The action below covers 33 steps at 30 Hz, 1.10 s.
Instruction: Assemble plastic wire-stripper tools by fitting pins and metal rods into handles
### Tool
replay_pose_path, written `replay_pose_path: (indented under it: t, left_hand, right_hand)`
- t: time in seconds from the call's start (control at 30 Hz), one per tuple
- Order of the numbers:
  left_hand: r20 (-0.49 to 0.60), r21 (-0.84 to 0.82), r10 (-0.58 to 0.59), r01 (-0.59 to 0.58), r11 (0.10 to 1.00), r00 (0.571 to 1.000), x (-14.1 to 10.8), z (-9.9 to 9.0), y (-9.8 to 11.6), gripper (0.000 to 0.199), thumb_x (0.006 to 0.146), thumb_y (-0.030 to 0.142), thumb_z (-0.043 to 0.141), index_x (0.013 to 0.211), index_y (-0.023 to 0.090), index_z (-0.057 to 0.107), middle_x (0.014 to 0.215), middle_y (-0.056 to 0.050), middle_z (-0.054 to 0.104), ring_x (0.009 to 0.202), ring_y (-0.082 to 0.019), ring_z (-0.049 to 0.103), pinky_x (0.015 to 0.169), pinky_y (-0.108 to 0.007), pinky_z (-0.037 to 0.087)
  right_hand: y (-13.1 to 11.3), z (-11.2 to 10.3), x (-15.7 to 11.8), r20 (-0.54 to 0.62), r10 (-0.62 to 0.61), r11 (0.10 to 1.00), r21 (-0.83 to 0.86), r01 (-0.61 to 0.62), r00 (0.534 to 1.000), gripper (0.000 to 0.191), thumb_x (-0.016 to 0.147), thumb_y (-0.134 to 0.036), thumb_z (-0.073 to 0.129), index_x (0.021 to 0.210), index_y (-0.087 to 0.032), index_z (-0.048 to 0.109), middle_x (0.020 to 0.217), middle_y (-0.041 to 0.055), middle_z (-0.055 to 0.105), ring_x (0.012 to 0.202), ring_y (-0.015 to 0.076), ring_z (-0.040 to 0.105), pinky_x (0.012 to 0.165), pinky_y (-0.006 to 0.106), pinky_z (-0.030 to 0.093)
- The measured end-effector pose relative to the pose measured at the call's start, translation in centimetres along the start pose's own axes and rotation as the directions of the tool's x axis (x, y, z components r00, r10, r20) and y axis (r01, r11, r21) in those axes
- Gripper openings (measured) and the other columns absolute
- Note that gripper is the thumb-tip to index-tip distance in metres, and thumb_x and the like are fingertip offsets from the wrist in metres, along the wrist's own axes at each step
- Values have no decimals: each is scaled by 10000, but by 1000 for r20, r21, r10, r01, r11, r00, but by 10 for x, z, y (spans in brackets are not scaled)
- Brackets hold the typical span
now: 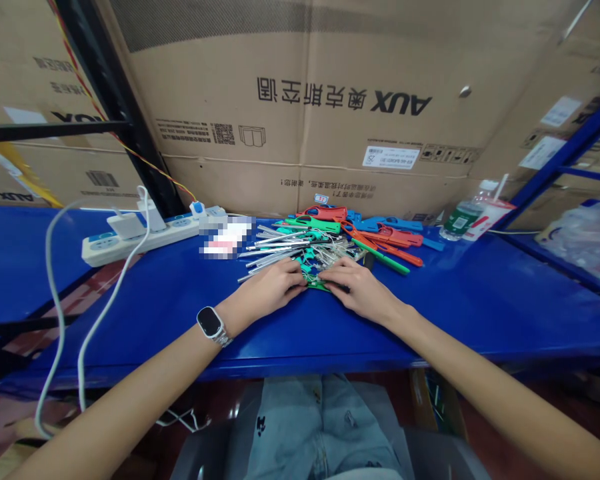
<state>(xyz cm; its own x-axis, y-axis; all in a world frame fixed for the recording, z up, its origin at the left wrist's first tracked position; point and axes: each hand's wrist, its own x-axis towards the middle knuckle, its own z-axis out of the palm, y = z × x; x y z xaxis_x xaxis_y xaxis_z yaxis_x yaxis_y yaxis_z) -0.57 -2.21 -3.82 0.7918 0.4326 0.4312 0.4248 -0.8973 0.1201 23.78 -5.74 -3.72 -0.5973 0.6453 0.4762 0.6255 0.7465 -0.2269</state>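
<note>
My left hand (277,283), with a watch (211,324) on its wrist, is closed at the near edge of a pile, its fingertips at a small green piece (317,286). Facing it, my right hand (353,287) has its fingers bent and pressed together at the same piece's other side. What exactly each hand pinches is too small to tell. Silver rods (275,253) lie to the left in the pile. Thin clear and metal parts (333,252) lie in the middle. Red (327,213), green (323,225), blue (375,223) and orange (395,252) plastic pieces lie behind and to the right.
A white power strip (153,233) with chargers and a hanging cable (103,317) stands left on the blue table (470,300). A bottle (463,217) and a cup (490,217) stand back right. Large cardboard boxes (305,127) rise behind; a blurred patch lies beside the strip.
</note>
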Motion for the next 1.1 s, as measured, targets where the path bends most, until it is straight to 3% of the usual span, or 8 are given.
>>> replay_pose_path:
  t: [0.17, 0.33, 0.6, 0.73, 0.93, 1.1]
  left_hand:
    - [0, 8, -7, 7, 1000, 1000, 0, 1, 0, 199, 1027, 227, 550, 960, 182, 732, 950, -62, 657, 875, -197, 631, 785, -342, 549]
    - [-6, 20, 1, 0, 1000, 1000, -1, 2, -1, 202, 1030, 229, 546, 969, 184, 732, 943, -60, 654, 889, -200, 630, 793, -344, 549]
    - [26, 21, -17, 17, 1000, 1000, 0, 0, -1, 175, 1018, 224, 578, 979, 172, 740, 950, -69, 656, 896, -213, 624, 802, -349, 537]
    - [19, 17, -13, 12, 1000, 1000, 0, -1, 0, 209, 1033, 233, 550, 973, 171, 740, 945, -67, 651, 883, -207, 621, 796, -346, 534]
    - [23, 15, -23, 23, 1000, 999, 1, 0, 1, 205, 1030, 227, 552, 968, 162, 736, 948, -70, 645, 882, -212, 611, 786, -349, 526]
    - [44, 6, -34, 33, 999, 998, 1, 1, 1, 216, 1038, 237, 528, 955, 155, 709, 946, -73, 628, 891, -217, 599, 802, -358, 524]
  right_hand:
    - [3, -1, 0, -39, 1, 999, 35, 0, 999, 261, 977, -157, 598, 1175, -204, 761, 1043, 93, 784, 1004, 248, 663, 878, 443, 593]
    - [4, 0, 3, 28, 15, 999, 44, -16, 1000, 289, 968, -123, 592, 1185, -216, 760, 1045, 84, 784, 1020, 243, 663, 883, 430, 585]
    - [2, 3, 3, 26, 2, 1000, 19, -2, 1000, 276, 981, -135, 587, 1186, -190, 764, 1049, 95, 784, 970, 233, 649, 861, 413, 588]
    - [0, -1, -1, 68, -28, 998, -53, 32, 997, 305, 1005, -152, 540, 1209, -215, 758, 1219, 71, 759, 1042, 251, 630, 921, 458, 571]
    - [-7, -6, -3, 107, 41, 996, -89, -32, 993, 324, 1001, -151, 540, 1238, -236, 744, 1234, 66, 752, 1146, 268, 613, 986, 506, 530]
    - [-13, -10, -5, 145, 93, 992, -102, -79, 985, 309, 1015, -286, 577, 1289, -239, 712, 1284, 68, 730, 1234, 292, 580, 1032, 537, 492]
